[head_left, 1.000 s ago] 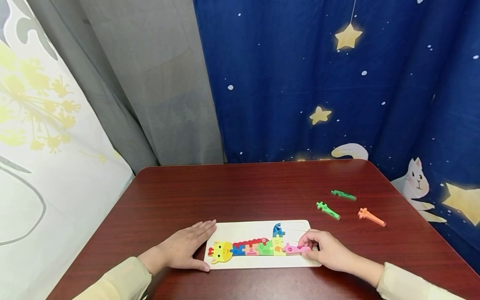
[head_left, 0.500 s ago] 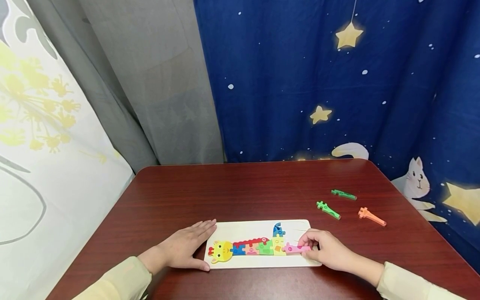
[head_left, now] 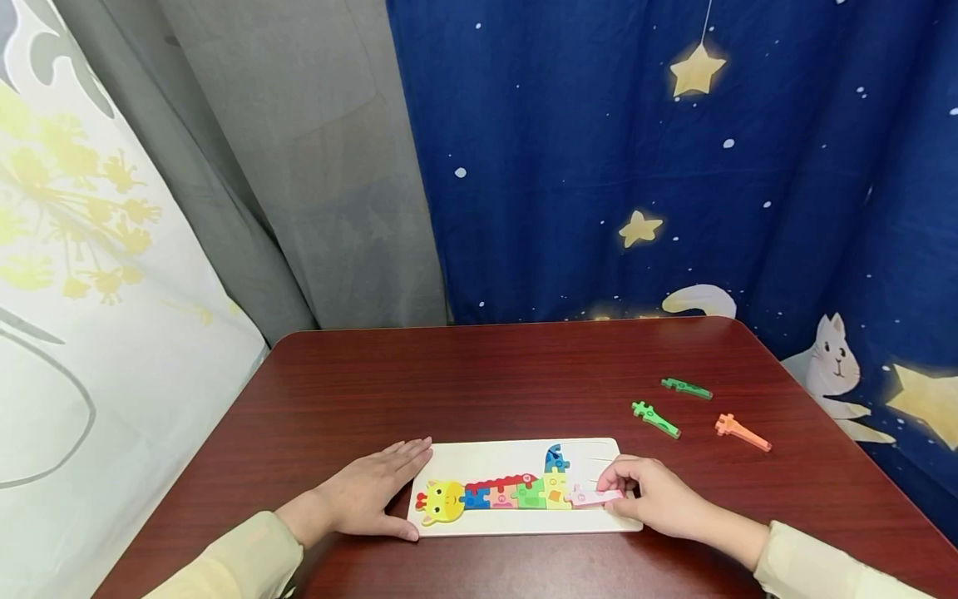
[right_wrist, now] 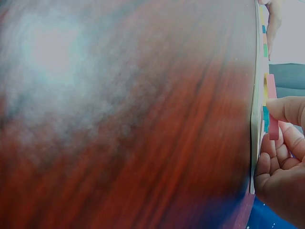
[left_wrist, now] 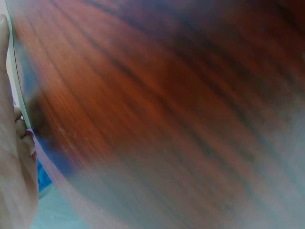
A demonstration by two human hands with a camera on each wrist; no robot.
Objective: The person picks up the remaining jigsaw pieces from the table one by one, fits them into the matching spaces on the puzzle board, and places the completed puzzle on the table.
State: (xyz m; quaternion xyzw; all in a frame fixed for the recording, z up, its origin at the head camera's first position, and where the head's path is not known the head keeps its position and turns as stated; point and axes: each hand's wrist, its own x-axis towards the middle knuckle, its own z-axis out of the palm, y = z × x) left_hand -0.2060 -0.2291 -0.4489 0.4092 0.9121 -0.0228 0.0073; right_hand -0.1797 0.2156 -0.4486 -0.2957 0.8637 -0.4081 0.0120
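Observation:
A pale puzzle board (head_left: 516, 523) lies flat near the front of the table, bearing a giraffe made of coloured pieces: a yellow head (head_left: 445, 502) at left, several neck and body pieces, and a blue piece (head_left: 555, 459) at the upper right. My right hand (head_left: 654, 497) pinches a pink puzzle piece (head_left: 590, 497) between thumb and fingers, next to the yellow body piece (head_left: 555, 492). In the right wrist view the pink piece (right_wrist: 273, 107) stands a little above the board. My left hand (head_left: 374, 492) rests with straight fingers along the board's left edge.
Two green leg-shaped pieces (head_left: 655, 419) and an orange leg-shaped piece (head_left: 743, 433) lie on the dark red wooden table (head_left: 479, 383) at the back right. Behind the table hang a grey curtain (head_left: 337, 208) and a blue starry curtain (head_left: 554, 166).
The pink piece has tilted slightly in my right hand and looks paler, catching more light. My left hand and the board stay put.

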